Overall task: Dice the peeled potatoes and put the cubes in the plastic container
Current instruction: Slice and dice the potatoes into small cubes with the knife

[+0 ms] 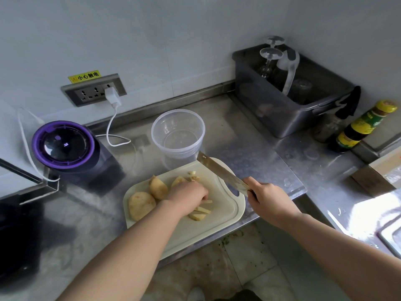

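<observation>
On the board (pixel 225 205), the left hand (pixel 187 195) curls its fingers over potato strips (pixel 202 210), with halves (pixel 142 205) just left. The right hand (pixel 269 198) grips the knife (pixel 219 168), blade lifted. Beyond the board, the container (pixel 178 133) stands on the counter (pixel 249 131).

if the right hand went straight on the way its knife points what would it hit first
Probably the plastic container: the knife in the right hand aims at its lower wall, though depth is unclear.
</observation>
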### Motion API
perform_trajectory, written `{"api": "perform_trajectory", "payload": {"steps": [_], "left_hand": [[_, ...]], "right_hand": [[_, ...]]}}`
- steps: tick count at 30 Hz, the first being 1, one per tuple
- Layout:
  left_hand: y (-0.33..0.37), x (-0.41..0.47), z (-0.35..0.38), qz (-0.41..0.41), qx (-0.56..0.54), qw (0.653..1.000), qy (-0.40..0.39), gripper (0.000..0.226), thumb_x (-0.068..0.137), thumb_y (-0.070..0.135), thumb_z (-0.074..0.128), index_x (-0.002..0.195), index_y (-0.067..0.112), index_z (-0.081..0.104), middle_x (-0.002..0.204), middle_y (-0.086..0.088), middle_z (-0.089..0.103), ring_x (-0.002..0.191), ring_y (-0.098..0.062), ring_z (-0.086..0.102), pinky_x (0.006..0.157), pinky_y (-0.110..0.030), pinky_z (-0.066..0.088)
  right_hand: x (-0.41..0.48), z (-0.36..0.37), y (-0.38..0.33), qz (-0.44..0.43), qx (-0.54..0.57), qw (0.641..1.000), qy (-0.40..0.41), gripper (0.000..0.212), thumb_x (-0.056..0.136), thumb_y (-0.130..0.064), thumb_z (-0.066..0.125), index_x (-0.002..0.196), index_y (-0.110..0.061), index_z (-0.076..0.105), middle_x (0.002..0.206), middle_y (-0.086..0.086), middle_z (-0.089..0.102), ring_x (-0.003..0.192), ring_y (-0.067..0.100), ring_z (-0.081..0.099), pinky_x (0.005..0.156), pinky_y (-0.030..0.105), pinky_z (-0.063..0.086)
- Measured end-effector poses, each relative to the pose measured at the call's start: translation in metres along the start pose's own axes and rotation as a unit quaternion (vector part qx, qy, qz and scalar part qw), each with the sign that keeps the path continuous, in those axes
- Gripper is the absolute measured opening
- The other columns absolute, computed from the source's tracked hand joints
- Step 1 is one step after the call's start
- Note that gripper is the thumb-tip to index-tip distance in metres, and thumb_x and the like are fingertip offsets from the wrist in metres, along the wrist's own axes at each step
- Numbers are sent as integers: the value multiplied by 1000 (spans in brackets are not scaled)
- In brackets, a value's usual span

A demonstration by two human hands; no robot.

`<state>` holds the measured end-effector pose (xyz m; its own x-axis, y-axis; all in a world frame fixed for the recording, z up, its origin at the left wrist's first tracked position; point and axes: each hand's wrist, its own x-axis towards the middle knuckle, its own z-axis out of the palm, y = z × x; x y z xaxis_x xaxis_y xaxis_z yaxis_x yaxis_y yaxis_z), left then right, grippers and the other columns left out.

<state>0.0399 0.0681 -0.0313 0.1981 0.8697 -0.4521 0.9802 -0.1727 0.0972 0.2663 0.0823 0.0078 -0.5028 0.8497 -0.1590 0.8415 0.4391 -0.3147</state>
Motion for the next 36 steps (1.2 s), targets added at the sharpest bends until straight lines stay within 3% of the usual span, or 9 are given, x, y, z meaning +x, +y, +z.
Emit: {"api": "perform_trajectory", "payload": {"steps": [9, 12, 15, 18, 22, 27, 31, 36], "left_hand": [[3, -2, -11, -13, -79, 997, -21, 25, 97, 32, 54, 116, 21, 65, 117, 1, 65, 107, -22, 59, 89, -31, 47], [1, -9, -8, 10, -80, 996, -37, 47, 87, 51, 62, 121, 19, 61, 122, 2, 58, 111, -21, 55, 93, -33, 46], [1, -17, -2, 41, -29, 998, -46, 67, 78, 48, 72, 133, 19, 49, 131, 1, 45, 122, -20, 46, 99, -32, 41], [3, -20, 3, 56, -11, 998, -21, 51, 84, 31, 67, 130, 19, 49, 133, -1, 42, 125, -22, 43, 101, -34, 40], [6, -24, 5, 70, -11, 997, -6, 36, 87, 22, 60, 122, 19, 53, 129, -1, 47, 122, -22, 44, 98, -33, 40], [4, -30, 10, 68, -29, 997, 17, 40, 86, 24, 61, 125, 21, 52, 130, 1, 47, 122, -20, 44, 98, -31, 38], [2, -36, 15, 55, -46, 997, 31, 42, 88, 26, 62, 129, 21, 51, 130, 2, 47, 121, -19, 45, 97, -31, 39], [7, -41, 20, 1, -59, 996, 63, 39, 88, 31, 62, 124, 21, 53, 126, 2, 50, 114, -20, 52, 84, -30, 41]], "right_hand": [[1, 5, 1, -8, 2, 1000, 2, 25, 101, -14, 38, 122, -16, 49, 71, -5, 46, 60, 23, 48, 47, 21, 28], [2, 7, 0, -11, -3, 1000, 1, 26, 101, -15, 38, 124, -17, 49, 73, -4, 49, 60, 23, 49, 50, 26, 31], [1, 9, 0, -9, -8, 1000, -2, 26, 100, -15, 38, 124, -18, 48, 73, -3, 50, 62, 25, 50, 55, 29, 36], [-1, 10, 0, -10, -6, 1000, -8, 24, 99, -15, 38, 120, -16, 49, 70, -2, 50, 62, 27, 52, 57, 33, 41], [-8, 11, 2, -15, -16, 999, -28, 24, 99, -15, 38, 121, -17, 49, 76, 1, 57, 68, 28, 57, 62, 35, 45], [-18, 16, 5, -19, -27, 998, -46, 25, 100, -17, 37, 122, -20, 48, 81, 4, 64, 71, 27, 59, 65, 35, 47], [-22, 21, 4, -20, -33, 998, -49, 21, 99, -17, 38, 118, -19, 47, 77, 1, 59, 70, 27, 57, 59, 32, 40], [-25, 27, -4, -8, -19, 999, -31, 26, 100, -16, 36, 123, -22, 47, 79, 2, 60, 70, 26, 57, 58, 31, 37]]}}
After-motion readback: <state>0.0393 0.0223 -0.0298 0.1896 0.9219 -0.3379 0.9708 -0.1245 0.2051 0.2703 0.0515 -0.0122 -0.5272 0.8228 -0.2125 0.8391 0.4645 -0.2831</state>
